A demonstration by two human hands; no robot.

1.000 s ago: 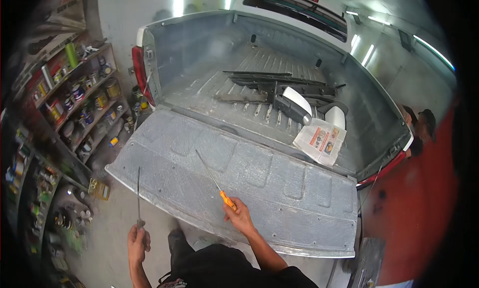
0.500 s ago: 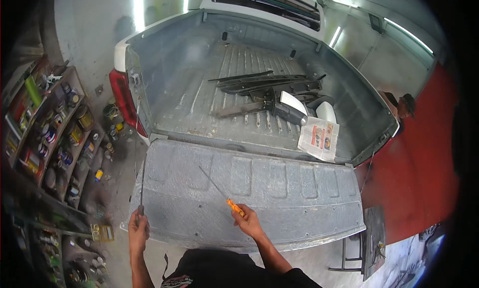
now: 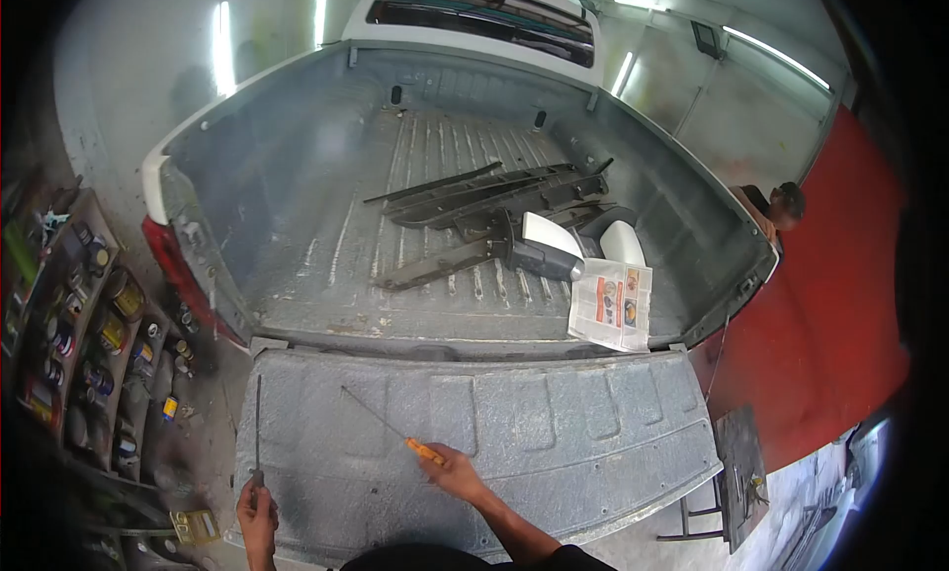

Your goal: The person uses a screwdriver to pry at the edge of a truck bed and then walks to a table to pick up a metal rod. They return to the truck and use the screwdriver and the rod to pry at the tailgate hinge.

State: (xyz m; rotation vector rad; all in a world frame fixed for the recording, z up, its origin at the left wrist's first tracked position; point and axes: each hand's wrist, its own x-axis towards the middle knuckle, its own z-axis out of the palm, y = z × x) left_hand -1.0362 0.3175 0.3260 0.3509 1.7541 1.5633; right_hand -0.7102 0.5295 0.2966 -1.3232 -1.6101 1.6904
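Observation:
My left hand [image 3: 258, 517] is closed around the dark handle of a long screwdriver [image 3: 258, 428], its thin shaft pointing away from me; the tip is too fine to make out. In my right hand [image 3: 457, 475] is an orange-handled screwdriver [image 3: 425, 451], with its long shaft slanting forward and left. Both tools are over the lowered grey tailgate [image 3: 514, 472] of a pickup. Beyond it, in the ribbed truck bed [image 3: 336, 264], lie several long black trim strips [image 3: 474, 195], two white-and-black side mirrors [image 3: 550, 247] and a sheet of newspaper [image 3: 611, 309].
Shelves [image 3: 94, 324] with several cans and bottles stand on the left. A red panel [image 3: 811, 314] rises on the right, and a person [image 3: 776, 210] is beside the truck there. A dark-topped metal stand [image 3: 739, 472] is near the tailgate's right end.
The view has shifted, so the truck bed and tailgate appear lower and further left. Both hands sit lower in view, each keeping its screwdriver.

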